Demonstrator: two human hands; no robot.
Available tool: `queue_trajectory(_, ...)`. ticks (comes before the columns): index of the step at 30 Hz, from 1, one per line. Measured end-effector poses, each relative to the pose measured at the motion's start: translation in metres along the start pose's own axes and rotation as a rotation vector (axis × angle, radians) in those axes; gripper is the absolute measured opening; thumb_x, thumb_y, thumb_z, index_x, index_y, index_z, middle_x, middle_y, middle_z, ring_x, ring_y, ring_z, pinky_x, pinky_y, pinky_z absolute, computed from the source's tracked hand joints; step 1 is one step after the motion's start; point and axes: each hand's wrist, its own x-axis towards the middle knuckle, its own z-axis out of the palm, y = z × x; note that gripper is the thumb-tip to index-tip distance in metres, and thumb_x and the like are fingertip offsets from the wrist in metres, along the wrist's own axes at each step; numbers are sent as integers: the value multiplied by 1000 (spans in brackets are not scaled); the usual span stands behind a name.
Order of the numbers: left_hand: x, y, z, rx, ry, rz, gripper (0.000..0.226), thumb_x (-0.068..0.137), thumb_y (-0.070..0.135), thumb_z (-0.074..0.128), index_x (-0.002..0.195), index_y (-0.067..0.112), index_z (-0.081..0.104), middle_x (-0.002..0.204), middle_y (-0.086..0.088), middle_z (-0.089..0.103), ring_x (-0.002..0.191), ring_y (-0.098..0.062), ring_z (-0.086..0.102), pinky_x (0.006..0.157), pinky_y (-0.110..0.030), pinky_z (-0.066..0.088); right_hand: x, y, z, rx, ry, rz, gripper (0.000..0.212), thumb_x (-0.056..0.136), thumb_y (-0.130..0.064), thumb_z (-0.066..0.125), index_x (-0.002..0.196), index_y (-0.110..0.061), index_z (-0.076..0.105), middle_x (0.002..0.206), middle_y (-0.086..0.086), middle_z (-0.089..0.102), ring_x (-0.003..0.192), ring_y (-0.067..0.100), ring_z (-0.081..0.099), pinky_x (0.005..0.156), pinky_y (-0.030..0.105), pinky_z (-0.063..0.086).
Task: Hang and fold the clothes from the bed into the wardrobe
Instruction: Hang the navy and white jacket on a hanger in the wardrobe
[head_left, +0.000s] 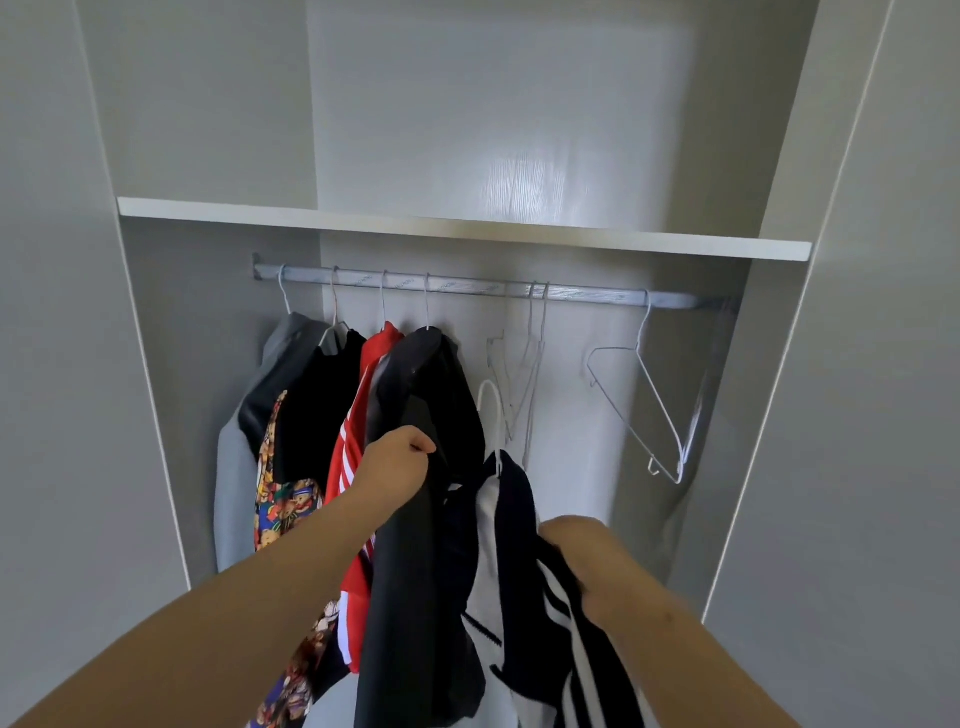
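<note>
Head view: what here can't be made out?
All head view.
Right hand grip: fingertips buried in the striped jacket.
Left hand fingertips: tucked behind the black jacket fold.
Hems: cut off by the bottom edge.
Rail right end: blurred behind wire hangers.

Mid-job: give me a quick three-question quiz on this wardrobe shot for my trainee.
1. True or false: the striped top on its white hanger already hangs on the rail.
2. Pick one: the left hand has its grip on A) a towel, B) the black jacket, C) a belt.
3. Fill in: the right hand holds the ___ top.

Key: 1 false, since the hanger's hook is below the rail and clear of it; 2 B; 3 striped.
</note>
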Motion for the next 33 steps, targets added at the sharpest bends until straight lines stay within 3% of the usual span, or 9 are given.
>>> queue_trajectory(2, 19, -1, -1, -11, 16, 2, 31, 91, 3, 40, 79, 27, 55, 83, 1, 57, 72, -17, 58, 58, -26, 46, 14, -20, 15, 52, 2, -37, 44, 95, 3, 38, 55, -15, 32, 59, 4, 32, 52, 13, 29, 50, 22, 28)
queue_trajectory(5, 48, -3, -4, 50, 33, 23, 28, 90, 3, 39, 86, 23, 59, 85, 5, 57, 67, -11, 54, 54, -19, 41, 37, -46, 34, 191, 48, -156, 28, 92, -1, 45, 67, -13, 46, 69, 3, 47, 60, 13, 44, 57, 24, 38)
queue_trajectory(11, 125, -2, -12, 242, -6, 165, 25, 90, 3, 44, 104, 13, 63, 123, -9, 52, 103, -26, 56, 88, -37, 50, 91, -107, 61, 305, 153, -264, 28, 92, -2, 47, 68, -15, 47, 69, 1, 48, 59, 12, 44, 54, 24, 38)
queue_trajectory(16, 176, -1, -14, 453, -69, 258, 34, 89, -1, 45, 107, 20, 63, 131, -6, 40, 117, -26, 44, 97, -34, 43, 126, -146, 70, 271, 231, -315, 28, 91, -2, 47, 67, -16, 46, 67, 0, 46, 57, 12, 43, 54, 25, 38)
queue_trajectory(22, 219, -6, -14, 673, -253, 249, 39, 91, 15, 55, 128, 24, 52, 141, -7, 27, 120, -28, 41, 96, -35, 44, 165, -194, 71, 258, 316, -405, 28, 91, -2, 46, 67, -16, 46, 69, 0, 47, 58, 12, 44, 55, 25, 39)
queue_trajectory(26, 241, -13, -15, 621, -320, 230, 38, 89, 15, 57, 127, 17, 50, 137, -10, 29, 106, -26, 54, 88, -31, 49, 198, -216, 74, 239, 381, -399, 29, 90, 0, 44, 66, -15, 45, 66, 2, 45, 56, 15, 42, 53, 25, 37)
queue_trajectory(30, 250, -24, -12, 481, -293, 242, 32, 87, 17, 60, 119, 15, 56, 128, -10, 36, 102, -23, 54, 83, -25, 48, 226, -214, 82, 184, 409, -333, 25, 83, 8, 34, 64, -8, 37, 59, 6, 34, 50, 18, 31, 48, 25, 24)
queue_trajectory(33, 253, -35, -9, 342, -272, 249, 27, 84, 15, 63, 111, 16, 60, 121, -8, 40, 94, -19, 55, 81, -23, 49, 244, -199, 93, 117, 412, -336, 21, 85, 6, 34, 70, -6, 42, 64, 7, 40, 54, 17, 37, 51, 26, 31)
